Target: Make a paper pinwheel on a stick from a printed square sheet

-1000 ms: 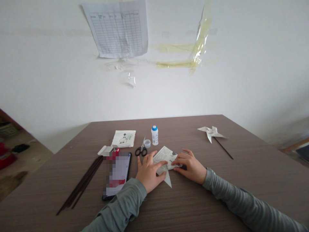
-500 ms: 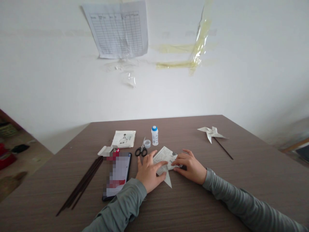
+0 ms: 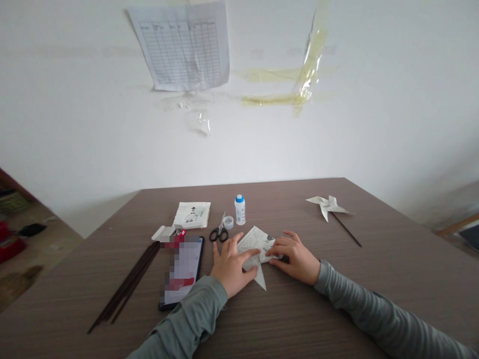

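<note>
A printed sheet of paper point(image 3: 250, 243), partly folded, lies on the table between my hands, with one pointed flap reaching toward me. My left hand point(image 3: 232, 267) rests on its left side, fingers spread, index finger across the paper and thumb at the flap. At the right edge my right hand point(image 3: 295, 257) has its fingers bent and closed on the paper, thumb below them. Part of the sheet is hidden under both hands. Just beyond my left hand lie black-handled scissors point(image 3: 219, 234) and a roll of tape point(image 3: 228, 222).
A blue-capped glue bottle point(image 3: 240, 212) stands upright behind the paper. To the left are a phone point(image 3: 187, 269), thin dark sticks point(image 3: 129, 284), a small red-and-white box point(image 3: 168, 234) and a paper stack point(image 3: 191, 215). A paper pinwheel point(image 3: 329, 205) on a stick lies back right.
</note>
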Motion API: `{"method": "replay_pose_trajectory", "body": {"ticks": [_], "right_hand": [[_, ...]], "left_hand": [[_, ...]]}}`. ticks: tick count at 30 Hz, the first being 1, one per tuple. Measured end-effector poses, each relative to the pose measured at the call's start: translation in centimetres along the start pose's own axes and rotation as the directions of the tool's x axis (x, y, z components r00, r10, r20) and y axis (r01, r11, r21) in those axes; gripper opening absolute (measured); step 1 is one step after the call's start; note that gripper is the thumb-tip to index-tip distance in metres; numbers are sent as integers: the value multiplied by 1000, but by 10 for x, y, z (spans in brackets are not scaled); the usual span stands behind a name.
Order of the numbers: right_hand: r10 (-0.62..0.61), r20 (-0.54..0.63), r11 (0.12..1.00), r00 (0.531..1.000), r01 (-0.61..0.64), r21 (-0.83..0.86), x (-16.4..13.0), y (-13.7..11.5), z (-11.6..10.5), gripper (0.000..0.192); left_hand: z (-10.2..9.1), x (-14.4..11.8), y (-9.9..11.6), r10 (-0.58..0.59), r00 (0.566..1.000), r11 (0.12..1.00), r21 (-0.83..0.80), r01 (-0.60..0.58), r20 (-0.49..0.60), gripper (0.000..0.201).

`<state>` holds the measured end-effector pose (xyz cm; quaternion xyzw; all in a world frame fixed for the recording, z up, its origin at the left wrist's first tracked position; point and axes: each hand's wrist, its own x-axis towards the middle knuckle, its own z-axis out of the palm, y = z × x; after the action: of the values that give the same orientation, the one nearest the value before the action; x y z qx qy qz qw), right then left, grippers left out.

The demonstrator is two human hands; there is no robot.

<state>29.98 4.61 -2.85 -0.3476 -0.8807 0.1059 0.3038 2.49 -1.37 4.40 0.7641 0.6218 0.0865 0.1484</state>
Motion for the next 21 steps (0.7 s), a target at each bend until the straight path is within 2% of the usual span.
{"method": "replay_pose_trajectory", "body": {"ticks": [3, 8, 14, 21], "right_hand": [[3, 1, 1000, 1000, -3, -3, 0, 0, 0, 7], [16, 17, 1000, 1000, -16, -1, -1, 0, 1, 10], [29, 38, 1000, 999, -30, 5, -1, 0, 1, 18], [16, 25, 1000, 1000, -16, 15, 0, 0, 0, 16]], "left_hand": [[0, 0, 0, 2, 1000, 1000, -1, -2, -28, 54], [3, 2, 0, -9, 998, 1000, -16, 8, -57, 67], [2, 1, 1, -1, 999, 1000, 5, 1, -47, 57], [1, 1, 1, -10, 999, 1000, 23, 11, -32, 55]]}}
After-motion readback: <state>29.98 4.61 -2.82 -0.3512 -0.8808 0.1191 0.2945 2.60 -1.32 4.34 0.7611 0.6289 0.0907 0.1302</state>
